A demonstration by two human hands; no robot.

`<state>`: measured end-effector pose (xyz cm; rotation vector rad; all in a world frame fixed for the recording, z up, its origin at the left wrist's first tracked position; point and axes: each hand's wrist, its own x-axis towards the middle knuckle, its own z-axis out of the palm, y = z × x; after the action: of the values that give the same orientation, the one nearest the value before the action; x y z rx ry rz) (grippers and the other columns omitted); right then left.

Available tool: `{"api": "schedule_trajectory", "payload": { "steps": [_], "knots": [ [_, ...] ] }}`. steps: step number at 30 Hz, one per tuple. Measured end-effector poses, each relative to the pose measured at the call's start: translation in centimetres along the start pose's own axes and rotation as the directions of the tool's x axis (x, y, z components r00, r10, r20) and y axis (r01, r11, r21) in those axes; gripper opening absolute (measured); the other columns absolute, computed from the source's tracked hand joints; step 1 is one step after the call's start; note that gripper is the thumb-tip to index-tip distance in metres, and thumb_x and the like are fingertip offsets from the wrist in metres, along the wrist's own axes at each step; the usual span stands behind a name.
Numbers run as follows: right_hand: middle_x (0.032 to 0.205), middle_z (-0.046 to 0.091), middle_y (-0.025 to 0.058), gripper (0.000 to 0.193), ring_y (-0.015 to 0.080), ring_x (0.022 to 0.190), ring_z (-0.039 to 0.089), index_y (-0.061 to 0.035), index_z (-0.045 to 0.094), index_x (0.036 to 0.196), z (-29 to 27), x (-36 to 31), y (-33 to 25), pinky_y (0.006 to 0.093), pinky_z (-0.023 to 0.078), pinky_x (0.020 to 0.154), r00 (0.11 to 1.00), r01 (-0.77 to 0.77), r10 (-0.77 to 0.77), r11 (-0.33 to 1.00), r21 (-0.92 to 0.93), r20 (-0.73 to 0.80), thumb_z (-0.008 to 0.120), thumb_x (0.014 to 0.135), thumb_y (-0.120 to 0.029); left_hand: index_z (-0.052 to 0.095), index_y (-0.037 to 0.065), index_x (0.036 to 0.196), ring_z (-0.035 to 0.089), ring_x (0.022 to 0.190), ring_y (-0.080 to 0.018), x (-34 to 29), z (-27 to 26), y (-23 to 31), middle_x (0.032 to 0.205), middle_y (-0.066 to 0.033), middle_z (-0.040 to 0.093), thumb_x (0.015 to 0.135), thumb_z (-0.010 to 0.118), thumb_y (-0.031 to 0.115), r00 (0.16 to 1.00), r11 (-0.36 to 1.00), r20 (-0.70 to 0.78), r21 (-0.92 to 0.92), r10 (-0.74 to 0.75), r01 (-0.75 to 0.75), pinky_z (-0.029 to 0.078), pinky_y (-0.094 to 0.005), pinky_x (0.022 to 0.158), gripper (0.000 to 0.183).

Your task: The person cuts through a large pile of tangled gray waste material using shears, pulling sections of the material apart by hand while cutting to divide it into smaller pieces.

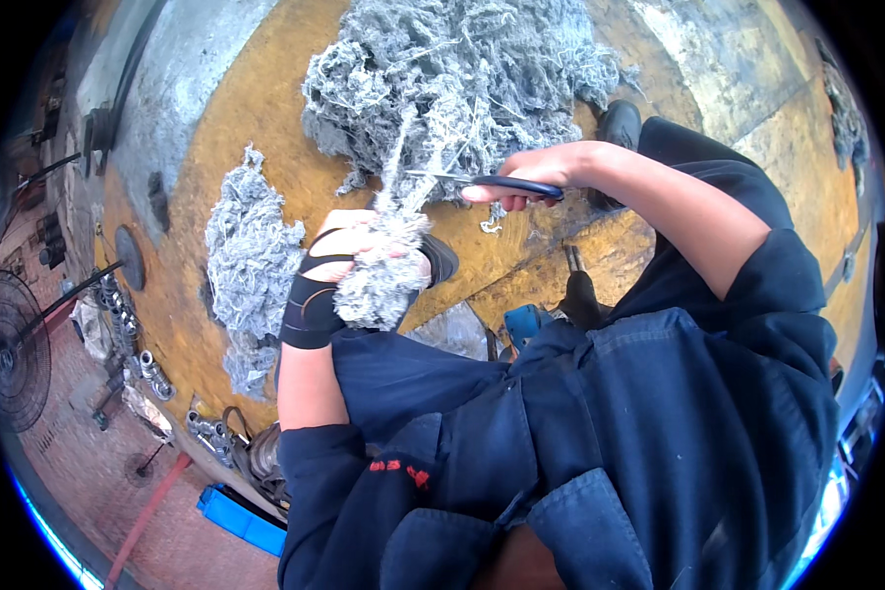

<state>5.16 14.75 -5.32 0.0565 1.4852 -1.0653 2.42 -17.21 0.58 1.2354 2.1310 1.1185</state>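
so the left hand (352, 236) is curled tight around a fluffy grey-white bundle (382, 280), fingers wrapped on its upper part, with a black wrist support (310, 313) strapped on that arm. the bundle hangs down over the wrist side, and a thin twist of strands sticks up out of the grip.

the right hand (541, 172) is closed around the dark handles of some scissors (521, 184), blades pointing left at those strands. can't really tell if the blades are actually touching them.

under all this is a worn yellow surface (521, 251) with bare grey patches. the big tangled grey pile (442, 79) sits just past the hands, well in from the surface's left edge and running out of view at the top. a smaller grey heap (251, 246) lies between the left hand and that left edge. metal fittings (152, 376) are lined up along the left edge, and beyond it there's a black fan (8, 344) and a blue bin (241, 521). one dark shoe (619, 126) is right beside the big pile.
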Motion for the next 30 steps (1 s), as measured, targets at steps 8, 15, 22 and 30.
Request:
{"api": "schedule_trajectory", "payload": {
  "steps": [8, 15, 22, 30],
  "knots": [
    [0.07, 0.048, 0.0, 0.083, 0.0073, 0.056, 0.046, -0.0046, 0.056, 0.082, 2.1, -1.0, 2.4, 0.0228, 0.04, 0.051, 0.968, -0.13, 0.072, 0.963, 0.237, 0.241, 0.042, 0.073, -0.085, 0.07, 0.006, 0.101, 0.064, 0.085, -0.0152, 0.7, -2.0, 0.8, 0.097, -0.0122, 0.066, 0.073, 0.072, 0.002, 0.671, 0.427, 0.36, -0.557, -0.649, 0.712, 0.05, -0.0261, 0.071, 0.028],
    [0.07, 0.055, 0.0015, 0.079, 0.0073, 0.048, 0.046, -0.0054, 0.057, 0.079, 4.5, -0.8, 0.1, 0.0216, 0.041, 0.047, 0.95, -0.03, -0.126, 0.874, 0.485, 0.287, 0.033, 0.081, -0.081, 0.065, -0.002, 0.1, 0.063, 0.079, -0.0081, 4.9, -1.9, 5.0, 0.09, -0.0041, 0.068, 0.08, 0.07, 0.012, 0.509, 0.189, 0.416, -0.605, -0.754, 0.774, 0.049, -0.0213, 0.069, 0.025],
    [0.069, 0.052, 0.0004, 0.082, 0.006, 0.047, 0.045, -0.0049, 0.056, 0.081, 3.7, -0.7, -2.0, 0.021, 0.039, 0.045, 0.951, 0.011, -0.122, 0.931, 0.366, 0.283, 0.037, 0.076, -0.084, 0.067, 0.003, 0.095, 0.063, 0.078, -0.0183, 1.0, 0.5, 0.6, 0.091, -0.0088, 0.065, 0.075, 0.066, 0.008, 0.985, 0.975, 0.049, -0.145, -0.163, 0.169, 0.049, -0.0291, 0.067, 0.021],
    [0.048, 0.037, -0.0032, 0.071, 0.0066, 0.038, 0.039, -0.0077, 0.045, 0.067, 4.8, -1.6, -3.9, 0.0224, 0.034, 0.039, 0.979, 0.12, -0.151, 0.97, 0.212, 0.137, 0.041, 0.081, -0.077, 0.067, 0.019, 0.07, 0.056, 0.062, -0.0273, 1.4, 2.2, 1.0, 0.067, -0.0043, 0.054, 0.061, 0.074, 0.016, 0.996, 0.918, 0.085, 0.395, 0.012, -0.045, 0.041, -0.0379, 0.049, 0.012]
  ]
}}
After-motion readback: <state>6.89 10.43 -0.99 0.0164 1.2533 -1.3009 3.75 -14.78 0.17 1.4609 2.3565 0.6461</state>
